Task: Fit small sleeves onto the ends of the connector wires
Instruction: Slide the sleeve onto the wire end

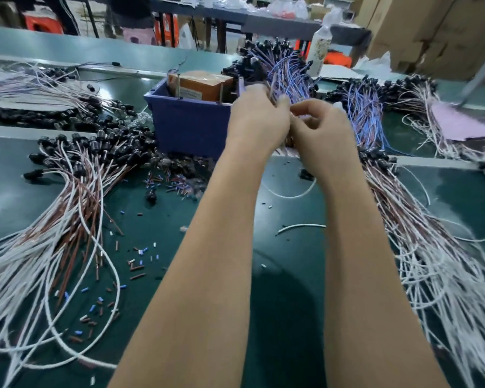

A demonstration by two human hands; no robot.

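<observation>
Your left hand [259,119] is raised in front of the right-hand end of the blue bin [188,121]. Its grip is clamped round a small bunch of connector wires [273,88]. The tips stick up above your knuckles and more ends poke out below your palm.

Your right hand [319,127] is just beside it, on the side away from the bin, with thumb and forefinger curled in toward the bunch. I cannot tell whether that grip is closed on a sleeve, on a wire end, or on nothing.

Expect the wires to be light, thin and springy, so they will probably splay or flick if you ease off. It should help to hold one close to its tip, so the end stays stiff while the sleeve is pushed on. The loose sleeves [167,184] scattered on the surface [286,275] in front of the bin look tiny and nearly weightless. They will likely roll or slip, so pinch one by its sides with your fingertips.

- **Hidden:** your fingers cover the point where the two hands meet.
- **Blurred:** the wire tips are smeared by motion.
- **No sleeve visible:** none can be made out in either hand.
- **Connectors:** I cannot see whether the bunch's connector ends hang behind your left forearm.
</observation>
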